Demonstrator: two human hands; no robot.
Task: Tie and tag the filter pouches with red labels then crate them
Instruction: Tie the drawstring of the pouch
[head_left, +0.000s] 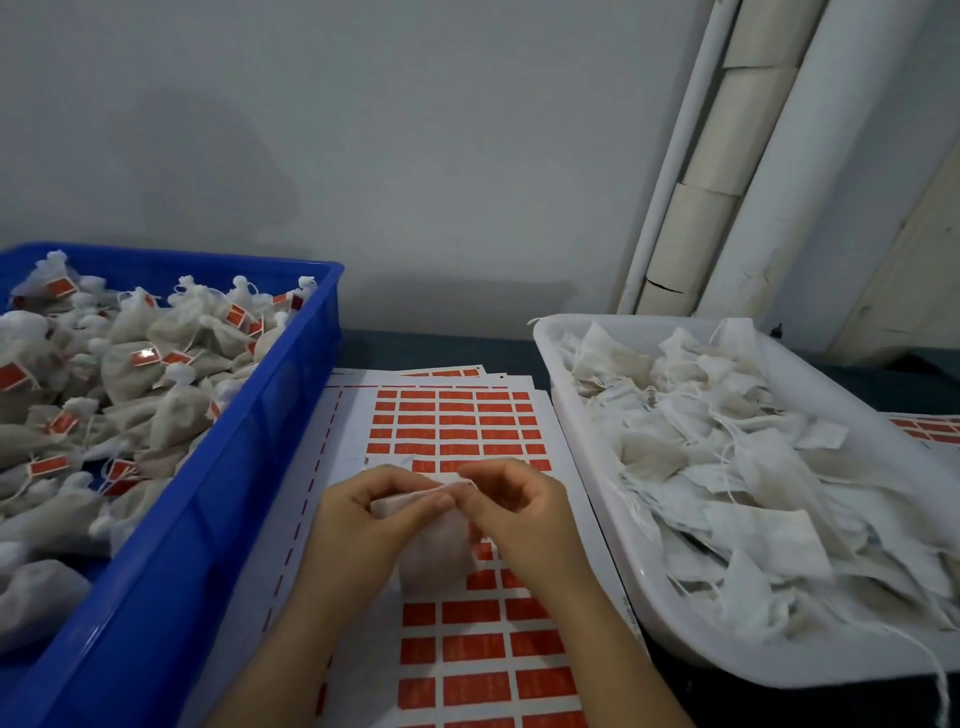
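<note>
A white filter pouch (434, 558) hangs between my hands above the sheet of red labels (457, 431). My left hand (363, 514) pinches the pouch's gathered top from the left. From the right, my right hand (514, 509) pinches the same top edge, fingertips almost meeting the left ones. The blue crate (218, 467) on the left holds several tied pouches with red tags. On the right, the white tray (587, 467) is piled with flat untied pouches and loose strings.
More label sheets lie stacked under the top one, and another sheet (930, 428) shows behind the tray at the right edge. A grey wall stands close behind. Pale rolls and pipes (727, 156) lean in the back right corner.
</note>
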